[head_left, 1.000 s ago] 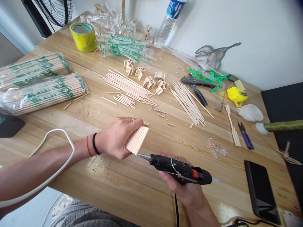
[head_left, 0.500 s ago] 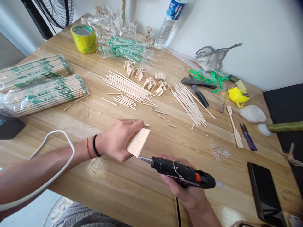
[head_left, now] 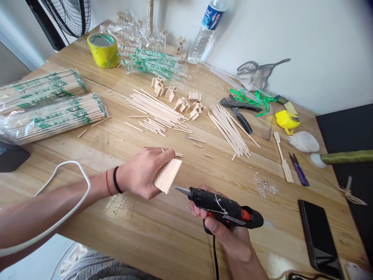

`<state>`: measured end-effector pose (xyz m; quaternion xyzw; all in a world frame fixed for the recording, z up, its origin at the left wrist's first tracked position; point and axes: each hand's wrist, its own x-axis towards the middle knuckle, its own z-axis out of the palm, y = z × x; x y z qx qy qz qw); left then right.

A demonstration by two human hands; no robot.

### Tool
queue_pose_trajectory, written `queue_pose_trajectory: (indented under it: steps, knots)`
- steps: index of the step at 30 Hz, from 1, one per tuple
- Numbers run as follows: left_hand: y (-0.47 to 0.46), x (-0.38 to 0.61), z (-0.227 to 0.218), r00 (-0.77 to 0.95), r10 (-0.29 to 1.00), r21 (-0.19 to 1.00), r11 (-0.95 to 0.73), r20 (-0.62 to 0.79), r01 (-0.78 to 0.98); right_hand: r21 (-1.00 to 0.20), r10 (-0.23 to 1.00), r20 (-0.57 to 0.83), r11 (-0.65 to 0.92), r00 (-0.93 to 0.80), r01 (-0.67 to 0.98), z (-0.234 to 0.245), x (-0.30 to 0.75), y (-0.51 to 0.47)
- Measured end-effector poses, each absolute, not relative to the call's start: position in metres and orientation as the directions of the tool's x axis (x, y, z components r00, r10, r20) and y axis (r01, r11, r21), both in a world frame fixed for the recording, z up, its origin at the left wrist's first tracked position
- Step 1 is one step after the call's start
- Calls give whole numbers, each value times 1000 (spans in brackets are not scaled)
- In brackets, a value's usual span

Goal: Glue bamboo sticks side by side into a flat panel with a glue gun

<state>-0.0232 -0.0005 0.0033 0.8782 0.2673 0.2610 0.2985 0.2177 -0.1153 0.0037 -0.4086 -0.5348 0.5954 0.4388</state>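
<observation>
My left hand (head_left: 144,173) grips a small panel of short bamboo sticks (head_left: 168,175) glued side by side, tilted just above the wooden table (head_left: 151,229). My right hand (head_left: 227,233) is wrapped round a black hot glue gun (head_left: 224,208) with an orange trigger. The gun's metal tip points left and sits a little to the right of the panel's lower corner, not touching it. A white cable (head_left: 62,194) loops over my left forearm.
Loose long sticks (head_left: 157,111) and a second pile (head_left: 230,130) lie mid-table with small cut bundles (head_left: 186,103). Wrapped stick packs (head_left: 49,112) lie left, yellow tape (head_left: 104,48) and a water bottle (head_left: 205,33) at the back. Pliers (head_left: 237,109), purple snips (head_left: 297,169) and a phone (head_left: 319,235) lie right.
The glue gun has shifted slightly up and right, its tip drawing a little away from the panel. My right fingers have regripped the handle. The left hand holds the panel still.
</observation>
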Motion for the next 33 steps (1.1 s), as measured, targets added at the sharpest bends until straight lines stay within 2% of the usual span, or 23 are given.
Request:
queue_pose_trajectory:
  steps: [3, 10, 22, 27, 33]
  knots:
    - [0, -23, 6, 728, 625, 667, -673, 282, 320, -997, 964, -25, -43, -263, -64, 6, 216, -115]
    - [-1, -24, 10, 727, 628, 693, -654, 276, 302, -995, 959, 57, 78, -278, 63, 10, 215, -111]
    - [-4, -21, 10, 734, 617, 726, -638, 284, 255, -991, 938, 108, 126, -329, 34, 11, 210, -110]
    - [-4, -22, 11, 738, 617, 728, -634, 273, 261, -987, 959, 78, 114, -274, 117, 13, 210, -111]
    - [-4, -22, 10, 738, 614, 724, -640, 279, 259, -977, 960, 123, 161, -252, 138, 11, 213, -111]
